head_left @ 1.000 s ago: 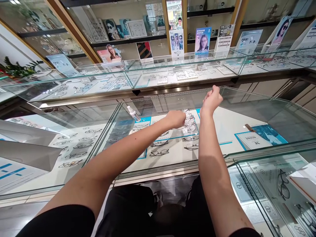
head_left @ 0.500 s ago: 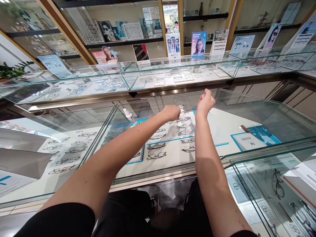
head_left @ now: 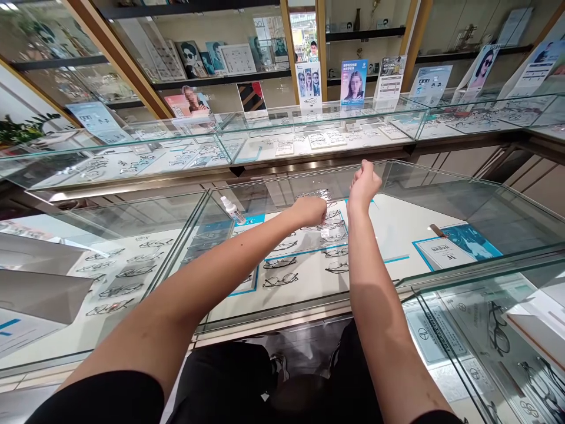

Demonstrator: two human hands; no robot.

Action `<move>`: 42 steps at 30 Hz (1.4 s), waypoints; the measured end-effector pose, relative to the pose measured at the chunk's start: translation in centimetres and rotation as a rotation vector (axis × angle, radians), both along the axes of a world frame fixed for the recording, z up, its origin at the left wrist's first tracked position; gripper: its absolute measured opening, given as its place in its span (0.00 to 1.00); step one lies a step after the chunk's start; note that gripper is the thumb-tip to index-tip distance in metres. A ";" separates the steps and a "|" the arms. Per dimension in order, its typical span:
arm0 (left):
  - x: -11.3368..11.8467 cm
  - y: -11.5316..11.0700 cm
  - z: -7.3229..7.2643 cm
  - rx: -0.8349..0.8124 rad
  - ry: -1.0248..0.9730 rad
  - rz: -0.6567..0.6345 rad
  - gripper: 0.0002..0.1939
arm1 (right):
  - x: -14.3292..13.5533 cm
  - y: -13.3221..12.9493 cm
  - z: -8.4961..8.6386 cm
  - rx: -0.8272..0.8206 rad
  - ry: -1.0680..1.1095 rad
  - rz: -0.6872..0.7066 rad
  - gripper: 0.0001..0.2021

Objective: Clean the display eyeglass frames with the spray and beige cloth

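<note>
Glass counter (head_left: 282, 320) spans mid-frame, eyeglasses (head_left: 281, 281) inside; near centre, left hand (head_left: 310, 211) and right hand (head_left: 365, 186) curl, grasping anything or not, I can't tell.

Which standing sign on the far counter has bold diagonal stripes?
The dark sign, between the pink sign and the three-portrait sign; only it has them.

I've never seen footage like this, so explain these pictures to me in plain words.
There is no machine here, just a person with two bare hands. The camera is worn on that person's head and looks forward and down. The left hand and right hand are out over a glass display case, both curled; I can't make out whether either holds anything. Under the glass lie rows of eyeglasses. A spray bottle stands left of the hands, and a second display case runs behind.
</note>
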State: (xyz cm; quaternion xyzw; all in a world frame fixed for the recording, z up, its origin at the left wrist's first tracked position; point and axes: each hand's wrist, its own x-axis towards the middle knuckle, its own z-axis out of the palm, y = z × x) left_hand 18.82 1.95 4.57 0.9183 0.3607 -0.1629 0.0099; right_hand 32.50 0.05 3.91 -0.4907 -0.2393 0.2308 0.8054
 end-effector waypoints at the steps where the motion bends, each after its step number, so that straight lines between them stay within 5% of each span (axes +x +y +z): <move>1: 0.0 0.1 0.0 -0.002 0.001 0.001 0.12 | -0.1 0.1 0.0 0.014 0.028 -0.009 0.25; 9: 0.0 3.1 0.7 0.057 -0.096 0.111 0.13 | -0.6 0.6 -0.3 0.069 0.049 0.065 0.26; 15: 0.5 5.7 -0.4 0.084 -0.128 0.189 0.17 | -0.9 0.6 -0.4 0.061 -0.024 0.154 0.32; 21: 0.8 6.0 -0.9 0.028 -0.138 0.194 0.15 | -1.6 0.4 -0.2 0.059 -0.012 0.142 0.36; 27: -0.4 6.0 0.4 -0.001 -0.202 0.193 0.11 | -1.9 0.7 -0.7 0.061 -0.011 0.094 0.33; 31: -3.2 5.7 1.4 -0.028 -0.411 0.195 0.10 | -2.1 1.0 -1.0 0.070 -0.040 0.076 0.32; 36: -9.6 3.6 1.1 -0.090 -0.835 0.305 0.13 | -3.5 1.3 -1.5 0.037 -0.158 0.160 0.32; 42: -17.0 -0.2 -2.3 -0.184 -1.396 0.535 0.17 | -9.0 0.4 -2.5 -0.111 -0.367 0.624 0.29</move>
